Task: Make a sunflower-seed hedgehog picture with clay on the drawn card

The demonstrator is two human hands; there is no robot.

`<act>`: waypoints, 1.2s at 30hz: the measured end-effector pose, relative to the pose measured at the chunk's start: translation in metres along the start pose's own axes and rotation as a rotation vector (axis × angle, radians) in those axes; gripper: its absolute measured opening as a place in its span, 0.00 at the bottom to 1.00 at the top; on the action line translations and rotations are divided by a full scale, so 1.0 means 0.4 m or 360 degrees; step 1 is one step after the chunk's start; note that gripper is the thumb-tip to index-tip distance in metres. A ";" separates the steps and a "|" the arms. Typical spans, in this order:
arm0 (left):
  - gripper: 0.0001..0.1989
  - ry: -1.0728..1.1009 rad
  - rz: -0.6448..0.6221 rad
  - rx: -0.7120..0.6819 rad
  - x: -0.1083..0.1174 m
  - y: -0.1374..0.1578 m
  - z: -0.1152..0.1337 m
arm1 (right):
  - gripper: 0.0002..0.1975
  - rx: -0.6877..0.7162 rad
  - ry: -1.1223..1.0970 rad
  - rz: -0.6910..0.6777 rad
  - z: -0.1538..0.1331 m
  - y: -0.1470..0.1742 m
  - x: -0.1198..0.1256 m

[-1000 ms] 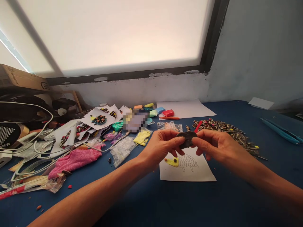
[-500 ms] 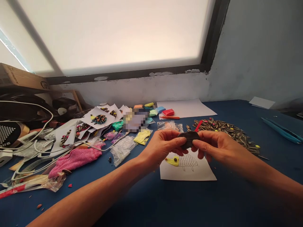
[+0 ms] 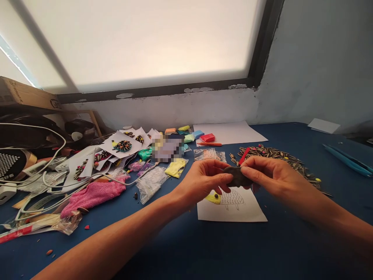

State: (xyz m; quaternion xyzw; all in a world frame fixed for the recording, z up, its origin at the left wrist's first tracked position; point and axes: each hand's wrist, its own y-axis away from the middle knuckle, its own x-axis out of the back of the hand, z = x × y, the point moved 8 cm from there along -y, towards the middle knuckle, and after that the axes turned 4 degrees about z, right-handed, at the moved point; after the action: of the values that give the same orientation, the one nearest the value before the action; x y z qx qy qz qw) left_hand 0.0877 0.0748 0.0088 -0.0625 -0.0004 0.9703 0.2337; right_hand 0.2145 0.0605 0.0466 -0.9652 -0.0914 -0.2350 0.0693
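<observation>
Both hands hold one flat dark lump of clay (image 3: 237, 177) above the table. My left hand (image 3: 204, 179) pinches its left end and my right hand (image 3: 268, 175) pinches its right end. Just below them lies a white sheet (image 3: 233, 208) with a drawn hedgehog outline whose head is filled with yellow clay (image 3: 213, 198). A heap of striped sunflower seeds (image 3: 279, 157) lies behind my right hand.
Finished hedgehog pictures (image 3: 122, 147) and coloured clay blocks (image 3: 206, 138) lie at the back. Clear bags (image 3: 151, 182), a pink cloth (image 3: 93, 194) and white cables (image 3: 43, 171) crowd the left. Blue tools (image 3: 346, 160) lie at the right on the blue tabletop (image 3: 233, 249).
Both hands have sunk slightly toward the sheet with the dark clay, and the lump looks a little flatter and wider.
</observation>
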 end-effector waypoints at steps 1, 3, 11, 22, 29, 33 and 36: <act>0.14 -0.0008 0.0008 -0.0011 0.003 -0.001 0.003 | 0.24 -0.0003 -0.0022 0.0005 0.001 0.000 0.000; 0.12 -0.0030 0.0027 -0.0024 0.007 -0.002 0.008 | 0.23 -0.0024 -0.0068 0.0019 0.006 -0.001 0.002; 0.15 -0.0794 0.0209 -0.0041 0.057 -0.013 0.035 | 0.17 -0.0176 0.0050 -0.0279 0.041 -0.001 -0.025; 0.34 -0.1410 -0.0466 0.0017 0.051 0.008 0.001 | 0.13 -0.0177 0.0300 -0.0321 0.072 -0.003 -0.047; 0.30 -0.1612 -0.0453 -0.0052 0.039 0.008 -0.005 | 0.14 -0.0164 0.0459 -0.0293 0.090 0.002 -0.051; 0.32 -0.1638 -0.0462 0.0005 0.037 0.012 -0.005 | 0.15 -0.0110 0.0457 -0.0275 0.093 -0.004 -0.049; 0.31 -0.1515 -0.0370 -0.0040 0.040 0.011 0.021 | 0.17 -0.0079 0.0339 -0.0218 0.085 -0.007 -0.038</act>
State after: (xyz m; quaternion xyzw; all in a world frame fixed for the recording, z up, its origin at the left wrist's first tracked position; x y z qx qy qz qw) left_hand 0.0707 0.0784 0.0151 0.3858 -0.1259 0.8585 0.3135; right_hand 0.2156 0.0670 0.0099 -0.9277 -0.1435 -0.3424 0.0386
